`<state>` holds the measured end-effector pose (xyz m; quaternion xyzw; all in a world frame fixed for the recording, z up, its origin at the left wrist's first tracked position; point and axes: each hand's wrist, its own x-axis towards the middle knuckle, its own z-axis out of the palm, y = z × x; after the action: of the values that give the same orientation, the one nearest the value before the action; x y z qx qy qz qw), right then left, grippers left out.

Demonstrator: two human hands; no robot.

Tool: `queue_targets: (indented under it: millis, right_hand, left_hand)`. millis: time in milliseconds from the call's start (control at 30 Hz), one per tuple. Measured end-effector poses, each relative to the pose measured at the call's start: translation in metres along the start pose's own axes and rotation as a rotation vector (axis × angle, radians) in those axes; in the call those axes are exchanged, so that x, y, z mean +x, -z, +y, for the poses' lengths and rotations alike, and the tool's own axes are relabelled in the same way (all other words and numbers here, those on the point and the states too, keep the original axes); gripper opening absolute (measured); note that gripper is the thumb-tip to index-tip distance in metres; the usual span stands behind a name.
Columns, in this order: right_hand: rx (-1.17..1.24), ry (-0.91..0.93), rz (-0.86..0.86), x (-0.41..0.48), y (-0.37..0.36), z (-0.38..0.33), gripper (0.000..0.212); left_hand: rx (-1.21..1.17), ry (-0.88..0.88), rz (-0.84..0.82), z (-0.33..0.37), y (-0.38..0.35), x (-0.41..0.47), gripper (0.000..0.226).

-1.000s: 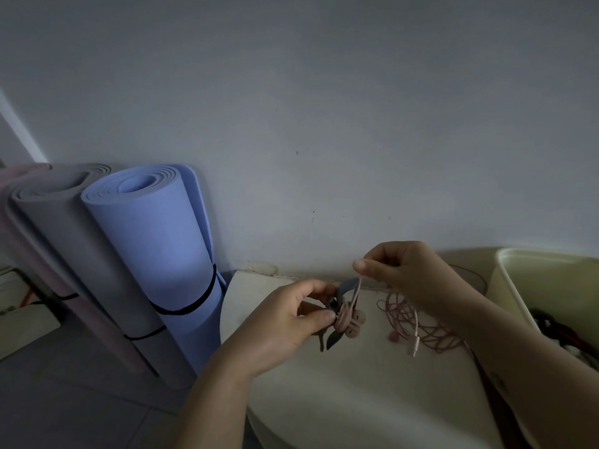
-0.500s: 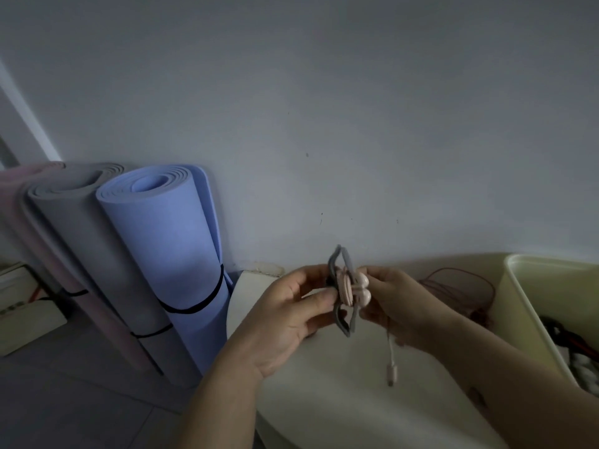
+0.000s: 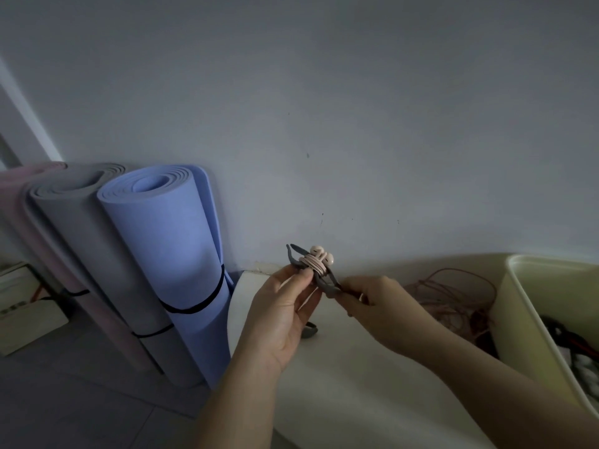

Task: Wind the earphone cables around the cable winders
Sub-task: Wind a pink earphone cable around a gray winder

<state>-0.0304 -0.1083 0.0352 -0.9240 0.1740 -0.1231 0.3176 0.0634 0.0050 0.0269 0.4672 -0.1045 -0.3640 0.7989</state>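
I hold the grey winder (image 3: 325, 282) above the surface (image 3: 340, 384), its long axis slanting from upper left down to lower right. My left hand (image 3: 278, 319) pinches its middle, just below the wound pink cable (image 3: 312, 264). My right hand (image 3: 382, 306) pinches the lower end, nearer the loose cables (image 3: 453, 296).

Winder (image 3: 325, 283) lower tip hidden in rt hand (image 3: 379, 306) — bin (image 3: 531, 319) cropped rt.

Left hand (image 3: 278, 319) pinches the winder (image 3: 325, 282), right hand (image 3: 384, 307) fingers seemingly gripping its end.
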Motion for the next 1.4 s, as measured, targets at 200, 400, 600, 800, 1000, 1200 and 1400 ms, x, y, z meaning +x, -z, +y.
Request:
queue_targets:
  millis: [200, 400, 600, 800, 1000, 1200, 1400]
  right_hand:
    - [-0.281, 0.019, -0.059, 0.000, 0.007, 0.000, 0.021]
    - [-0.381, 0.093, -0.058, -0.010, 0.020, -0.010, 0.026]
    - [-0.219, 0.123, 0.108, -0.008, 0.038, -0.009, 0.018]
    - [-0.097, 0.096, 0.257, -0.006, 0.046, 0.003, 0.008]
    - [-0.012, 0.136, 0.283, -0.003, 0.046, 0.004, 0.016]
    - [-0.011, 0.084, 0.209, -0.001, 0.041, 0.008, 0.017]
    - [0.108, -0.032, 0.175, 0.002, 0.040, 0.013, 0.020]
  left_hand:
    - [0.065, -0.055, 0.018, -0.003, -0.004, -0.001, 0.022]
    - [0.341, -0.087, 0.127, -0.008, 0.004, 0.004, 0.024]
    - [0.699, -0.146, -0.033, -0.006, -0.001, -0.005, 0.020]
    - [0.746, -0.106, -0.231, 0.000, -0.003, -0.010, 0.019]
    - [0.736, -0.035, -0.326, -0.004, -0.004, -0.012, 0.021]
    - [0.824, -0.073, -0.416, -0.010, -0.004, -0.013, 0.022]
    - [0.768, -0.096, -0.299, -0.010, 0.001, -0.007, 0.037]
